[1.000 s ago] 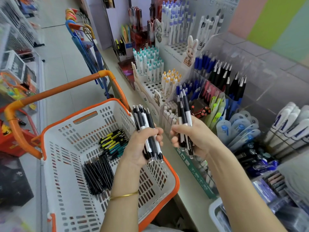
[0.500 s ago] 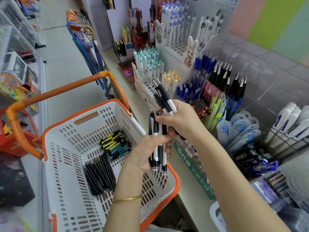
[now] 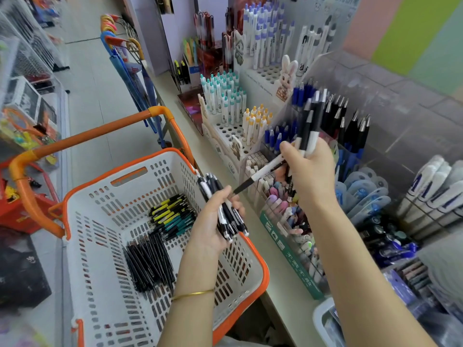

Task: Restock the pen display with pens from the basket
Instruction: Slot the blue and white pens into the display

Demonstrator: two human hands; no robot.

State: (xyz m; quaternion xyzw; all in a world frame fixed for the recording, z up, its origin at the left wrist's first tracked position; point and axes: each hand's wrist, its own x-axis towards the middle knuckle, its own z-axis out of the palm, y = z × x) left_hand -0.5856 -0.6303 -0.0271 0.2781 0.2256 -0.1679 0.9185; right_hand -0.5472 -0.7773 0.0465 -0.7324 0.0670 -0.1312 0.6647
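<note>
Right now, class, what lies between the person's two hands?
In the head view, one white-and-black pen slants from the right hand down toward the left hand, its dark end near those fingers.

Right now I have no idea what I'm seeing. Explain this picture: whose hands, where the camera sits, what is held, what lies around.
No machine here: these are a person's two bare hands, filmed by a camera worn on the head, looking forward and down. The left hand grips a bundle of black-and-white pens above a white basket with an orange rim. The right hand holds a few more pens, raised toward the pen display on the shelf. In the basket lie a pile of black pens and a pile of yellow and teal pens.
</note>
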